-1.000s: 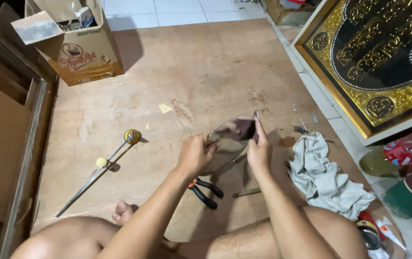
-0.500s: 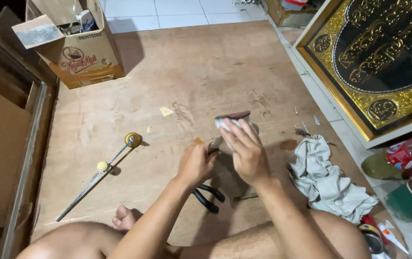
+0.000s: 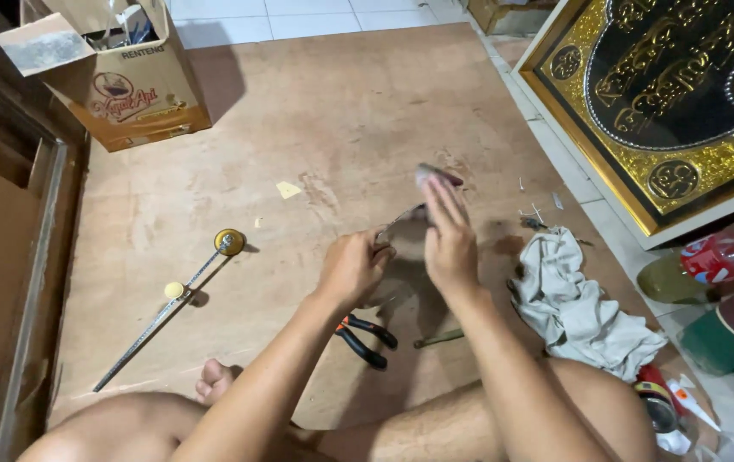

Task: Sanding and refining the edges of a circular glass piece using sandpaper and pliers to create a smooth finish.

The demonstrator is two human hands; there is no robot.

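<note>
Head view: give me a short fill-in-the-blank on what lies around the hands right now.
1. The red-handled pliers lie on the plywood board below the person's ____ hand.
2. The crumpled grey rag lies to the ____ of the right hand.
3. The cardboard box stands at the board's far ____ corner.

Missing words: left; right; left

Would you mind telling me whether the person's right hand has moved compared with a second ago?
Yes. The right hand has slid up along the thin metal piece, away from the red-handled pliers lying on the brown plywood board.
</note>
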